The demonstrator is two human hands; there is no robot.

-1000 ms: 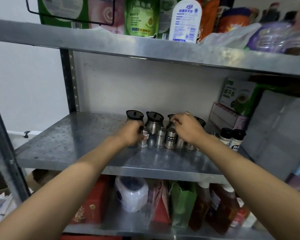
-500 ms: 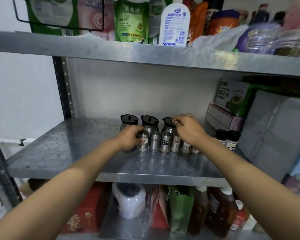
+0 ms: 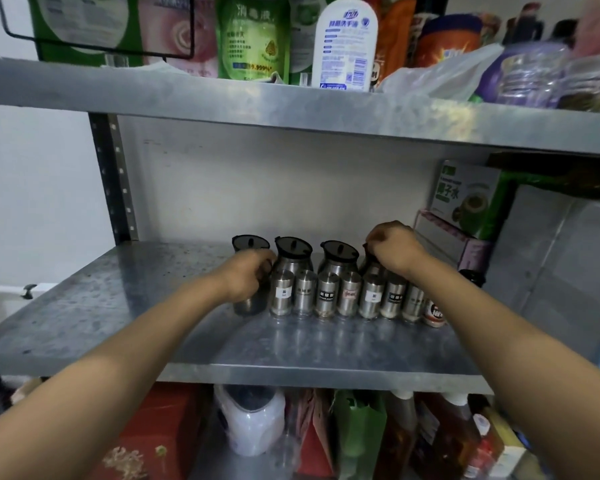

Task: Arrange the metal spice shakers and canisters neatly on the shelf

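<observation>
From the head view, my left hand (image 3: 245,280) has its grip curled round the leftmost canister (image 3: 249,303), which a moment ago stood further back and now sits at the left end of the front row of shakers (image 3: 328,296) on the shelf (image 3: 118,306). My right hand (image 3: 394,249) has shifted right, its grip pinching the lid of the fourth canister (image 3: 369,268) behind the row. Between my hands the other canisters (image 3: 293,252) stand evenly, so I judge only small straightening remains.
</observation>
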